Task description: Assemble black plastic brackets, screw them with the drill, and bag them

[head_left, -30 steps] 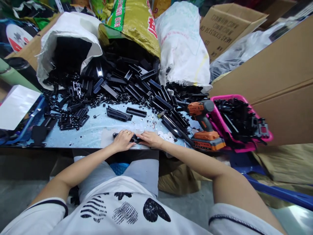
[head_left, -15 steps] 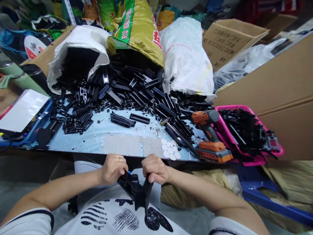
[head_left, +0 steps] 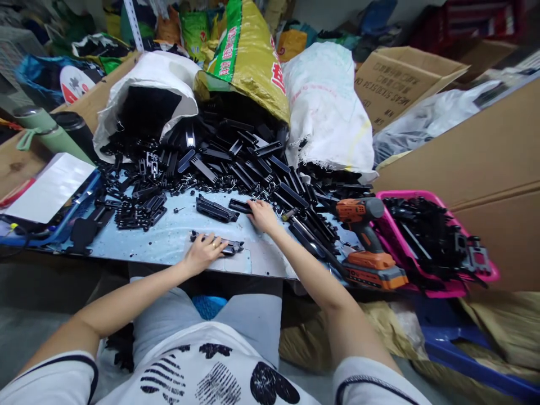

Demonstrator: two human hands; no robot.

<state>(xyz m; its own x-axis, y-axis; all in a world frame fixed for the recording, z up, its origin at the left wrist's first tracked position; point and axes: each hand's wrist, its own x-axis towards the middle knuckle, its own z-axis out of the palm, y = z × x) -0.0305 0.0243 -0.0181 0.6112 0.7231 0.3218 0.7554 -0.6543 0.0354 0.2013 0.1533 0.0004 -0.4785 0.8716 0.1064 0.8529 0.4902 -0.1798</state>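
My left hand (head_left: 205,254) is at the table's front edge, its fingers closed over a long black plastic part (head_left: 233,247) that lies flat on the grey cardboard. Farther in, my right hand (head_left: 262,216) grips the right end of a slim black plastic bar (head_left: 238,206); its fingertips are partly hidden. Between the hands and the pile lies another black assembly (head_left: 216,209), untouched, just left of the bar.
A heap of black parts (head_left: 236,152) and small screws spills from sacks at the back. To the right stand an orange cordless drill (head_left: 363,242) and a pink basket (head_left: 439,289) of black parts. A blue tray (head_left: 54,239) and a green bottle (head_left: 59,138) are at left.
Both hands have moved up from above my lap, where they held a bent black part between them. A black part now lies under my left hand, and my right hand has reached the slim bar.
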